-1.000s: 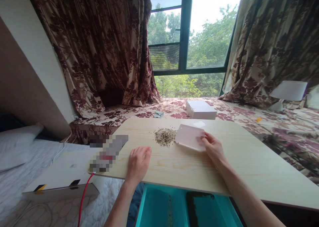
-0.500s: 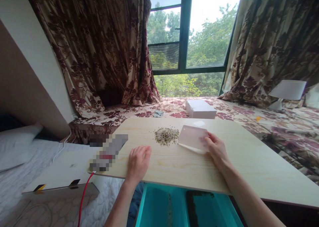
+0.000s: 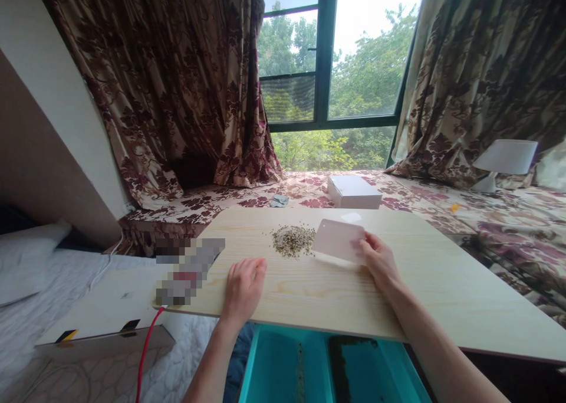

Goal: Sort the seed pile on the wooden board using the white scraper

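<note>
My right hand grips the right edge of a translucent white plastic scraper, thumb on top. The scraper is tilted, its left edge close to a pile of mixed small pale and green grains; whether they touch I cannot tell. My left hand rests on the pale wooden tabletop, nearer to me than the pile, with its fingers curled together and nothing visible in them. Below the table's front edge stands a teal bin with two compartments. Small grains line the left compartment's floor, and dark matter lies in the right.
A pixelated item with a red cable lies at the table's left end. Left of the table is a white carton on the bed. Behind the table, a white box and a grey cloth sit on the window seat.
The scraper has tilted slightly in my right hand, its near edge a little higher. My left hand stays in place. The whole view has shifted slightly.
</note>
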Motion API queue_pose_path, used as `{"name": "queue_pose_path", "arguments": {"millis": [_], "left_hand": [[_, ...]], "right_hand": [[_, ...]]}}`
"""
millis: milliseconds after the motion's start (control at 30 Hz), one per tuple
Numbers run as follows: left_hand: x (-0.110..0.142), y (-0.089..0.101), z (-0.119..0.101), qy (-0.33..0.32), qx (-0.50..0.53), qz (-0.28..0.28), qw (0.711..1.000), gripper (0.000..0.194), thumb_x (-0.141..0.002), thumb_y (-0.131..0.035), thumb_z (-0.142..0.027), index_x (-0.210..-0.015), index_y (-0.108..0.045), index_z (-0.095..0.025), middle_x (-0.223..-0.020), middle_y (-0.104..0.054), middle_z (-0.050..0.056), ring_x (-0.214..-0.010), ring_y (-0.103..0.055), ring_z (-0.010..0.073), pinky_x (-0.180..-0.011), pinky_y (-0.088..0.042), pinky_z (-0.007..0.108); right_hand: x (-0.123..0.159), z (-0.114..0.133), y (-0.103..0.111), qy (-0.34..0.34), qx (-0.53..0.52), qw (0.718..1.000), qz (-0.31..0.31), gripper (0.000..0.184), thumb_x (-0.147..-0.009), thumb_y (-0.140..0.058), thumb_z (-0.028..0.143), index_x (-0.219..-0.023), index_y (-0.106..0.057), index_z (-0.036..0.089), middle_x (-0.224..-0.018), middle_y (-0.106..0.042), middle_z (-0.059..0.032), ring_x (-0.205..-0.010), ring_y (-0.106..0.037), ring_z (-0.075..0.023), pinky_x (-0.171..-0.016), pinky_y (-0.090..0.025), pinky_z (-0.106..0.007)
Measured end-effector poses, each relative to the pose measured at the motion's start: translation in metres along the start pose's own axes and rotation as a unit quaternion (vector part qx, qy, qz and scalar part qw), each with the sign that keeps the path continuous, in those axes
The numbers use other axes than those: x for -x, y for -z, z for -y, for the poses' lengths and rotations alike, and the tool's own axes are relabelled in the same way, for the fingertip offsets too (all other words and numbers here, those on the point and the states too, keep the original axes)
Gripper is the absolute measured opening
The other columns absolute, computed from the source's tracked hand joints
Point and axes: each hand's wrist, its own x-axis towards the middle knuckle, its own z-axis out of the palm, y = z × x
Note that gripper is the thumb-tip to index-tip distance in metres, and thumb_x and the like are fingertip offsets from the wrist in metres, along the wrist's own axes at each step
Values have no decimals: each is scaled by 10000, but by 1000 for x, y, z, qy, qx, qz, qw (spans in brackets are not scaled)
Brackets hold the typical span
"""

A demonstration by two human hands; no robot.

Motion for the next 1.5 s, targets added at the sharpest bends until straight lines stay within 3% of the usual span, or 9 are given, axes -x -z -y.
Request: {"name": "queue_pose_path", "arguments": {"millis": [533,1200,1500], "left_hand": [[0,-2,2,-1,2,2,1000,360,-925,-370,-407,-943,-684,-234,-1025,-725,62,-1024,-626,230,-987,-428,424],[0,-1,2,-2,-3,1,1000,344,-926,-380,-392,-939,-681,-225,-1023,-724,56,-1019,-626,222,-972,-430,416],[0,-1,2,-1,1,1,1000,358,-926,-369,-401,-935,-679,-222,-1024,-723,58,-1011,-625,224,-972,-426,417]], "right_hand": [[2,2,0,13,7,1000,-9,426,-675,-579,309,-1060,-694,166,-882,-741,-60,-749,-667,-209,-633,-537,-299],[3,1,-8,12,-40,998,43,432,-659,-666,410,-1017,-679,169,-879,-731,-71,-793,-672,-221,-661,-551,-319],[1,3,2,12,-13,1000,-13,408,-677,-600,331,-1035,-693,159,-866,-733,-70,-759,-664,-213,-621,-533,-300]]}}
